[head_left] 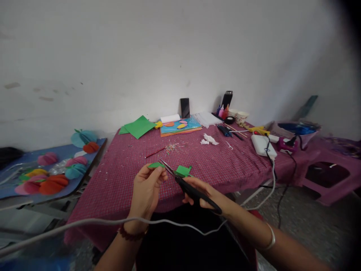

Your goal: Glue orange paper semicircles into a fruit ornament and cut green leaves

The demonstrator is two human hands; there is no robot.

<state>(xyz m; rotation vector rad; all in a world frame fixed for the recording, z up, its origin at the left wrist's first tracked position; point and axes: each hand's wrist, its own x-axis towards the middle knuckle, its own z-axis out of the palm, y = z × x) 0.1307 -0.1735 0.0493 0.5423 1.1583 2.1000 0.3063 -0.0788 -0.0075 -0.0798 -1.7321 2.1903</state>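
Observation:
My left hand (147,185) pinches a small piece of green paper (155,165) between thumb and fingers, above the front part of the table. In my right hand (207,194) is a pair of black-handled scissors (194,191), with the blades pointing up and left toward the green piece. The blades look slightly parted; I cannot tell whether they touch the paper. Just past the scissors, another green paper scrap (183,171) lies on the checked tablecloth (121,169).
Green sheets (140,127), coloured paper (191,123) and a phone (185,108) are at the back. A red pencil (155,152) lies beside small scraps. At right are crumpled tissue (209,139), a yellow glue gun (258,130) and a white box (264,146). A white cable (175,224) crosses before me. Paper pumpkins (53,184) sit left.

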